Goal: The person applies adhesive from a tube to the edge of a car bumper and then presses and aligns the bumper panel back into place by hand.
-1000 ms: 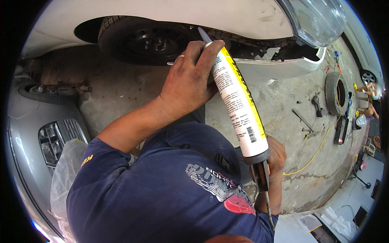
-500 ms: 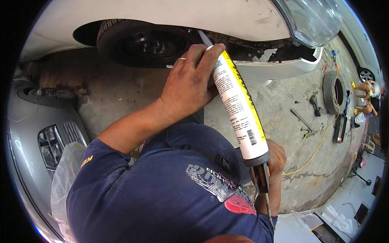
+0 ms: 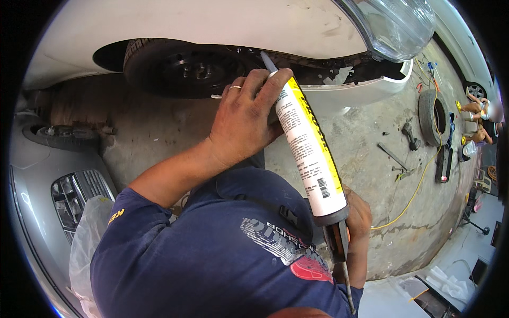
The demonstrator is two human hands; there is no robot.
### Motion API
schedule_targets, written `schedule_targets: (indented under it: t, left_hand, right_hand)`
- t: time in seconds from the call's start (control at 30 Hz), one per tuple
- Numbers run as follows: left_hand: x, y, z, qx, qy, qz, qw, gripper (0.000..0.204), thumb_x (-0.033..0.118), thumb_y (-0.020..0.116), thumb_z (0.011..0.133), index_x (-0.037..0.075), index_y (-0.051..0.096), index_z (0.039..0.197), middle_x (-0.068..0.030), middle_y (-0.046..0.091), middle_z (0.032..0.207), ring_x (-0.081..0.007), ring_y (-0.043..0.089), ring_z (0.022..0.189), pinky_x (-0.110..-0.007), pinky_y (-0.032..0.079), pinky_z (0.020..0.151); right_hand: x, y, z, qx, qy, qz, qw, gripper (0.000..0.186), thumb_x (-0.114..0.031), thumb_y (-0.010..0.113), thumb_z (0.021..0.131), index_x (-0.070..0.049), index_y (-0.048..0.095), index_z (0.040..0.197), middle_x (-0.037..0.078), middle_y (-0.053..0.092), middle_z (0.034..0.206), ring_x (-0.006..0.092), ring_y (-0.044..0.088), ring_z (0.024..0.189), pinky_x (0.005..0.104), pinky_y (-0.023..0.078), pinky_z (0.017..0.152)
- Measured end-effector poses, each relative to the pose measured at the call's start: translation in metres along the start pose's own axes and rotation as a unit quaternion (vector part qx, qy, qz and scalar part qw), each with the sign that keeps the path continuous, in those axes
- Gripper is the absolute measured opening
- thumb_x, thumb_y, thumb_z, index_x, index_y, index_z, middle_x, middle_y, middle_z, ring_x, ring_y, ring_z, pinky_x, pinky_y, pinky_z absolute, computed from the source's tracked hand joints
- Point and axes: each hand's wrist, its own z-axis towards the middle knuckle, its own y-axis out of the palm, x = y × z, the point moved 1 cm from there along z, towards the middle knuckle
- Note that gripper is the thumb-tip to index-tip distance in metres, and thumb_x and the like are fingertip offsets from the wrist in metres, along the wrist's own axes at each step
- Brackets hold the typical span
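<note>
Beside the white car (image 3: pixel 212 21), a white-and-yellow tube (image 3: pixel 309 151) sits in a caulking gun (image 3: pixel 333 216), its nozzle (image 3: pixel 269 62) toward the car. The left hand (image 3: pixel 244 111) is curled around the tube's end nearest the car; the right hand (image 3: pixel 358 213) is at the end farther from it, its fingers too hidden to tell their grip. Off the car's front lies a loose tire (image 3: pixel 426 117)

Hands (image 3: pixel 244 114): I count two, one left, one right
Cartridge (image 3: pixel 310 153): one on my feed
Gun (image 3: pixel 334 243): one
Ring (image 3: pixel 235 87): one
Cars (image 3: pixel 222 21): three that I can make out
Loose tyre (image 3: pixel 427 116): one
Yellow cord (image 3: pixel 424 182): one
Distant people (image 3: pixel 479 109): too small for me to count
</note>
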Motion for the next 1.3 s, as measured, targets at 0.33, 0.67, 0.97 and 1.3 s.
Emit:
schedule_targets:
  t: [0.33,0.67,0.97,1.3]
  left_hand:
    - [0.021,0.004,0.006,-0.004,0.026,0.069,0.997,0.098,0.031,0.099,0.077,0.024,0.056,0.165,-0.0083,0.069,0.133,-0.0341,0.068,0.119,-0.054,0.048,0.110]
    - [0.022,0.016,0.015,-0.016,0.044,0.036,0.998,0.091,0.039,0.095,0.084,0.022,0.056,0.165,-0.0117,0.066,0.134,-0.0368,0.068,0.120,-0.064,0.041,0.113]
    - [0.023,0.019,0.015,-0.013,0.034,0.040,0.999,0.097,0.029,0.099,0.080,0.022,0.055,0.165,-0.0128,0.068,0.135,-0.0364,0.069,0.121,-0.054,0.048,0.111]
    - [0.026,0.017,0.013,-0.015,0.041,0.047,0.998,0.100,0.029,0.101,0.079,0.023,0.054,0.166,-0.0127,0.067,0.135,-0.0353,0.069,0.122,-0.054,0.049,0.111]
  right_hand:
    - [-0.025,-0.018,-0.004,0.021,0.022,-0.004,1.000,0.021,-0.010,0.076,0.086,0.008,0.072,0.097,0.027,0.079,0.105,0.0419,0.082,0.100,0.0544,0.063,0.102]
    - [-0.005,-0.018,-0.011,0.046,-0.058,-0.084,0.994,0.023,-0.010,0.080,0.078,0.006,0.068,0.090,0.022,0.074,0.091,0.0394,0.078,0.083,0.0475,0.066,0.083]
    - [0.003,-0.021,-0.009,0.029,-0.062,-0.092,0.993,0.018,0.003,0.084,0.080,0.007,0.072,0.093,0.021,0.078,0.093,0.0383,0.081,0.087,0.0441,0.066,0.081]
    - [0.013,-0.019,-0.023,0.036,-0.036,-0.070,0.996,0.024,-0.013,0.089,0.082,0.003,0.075,0.093,0.020,0.079,0.091,0.0371,0.082,0.089,0.0453,0.063,0.083]
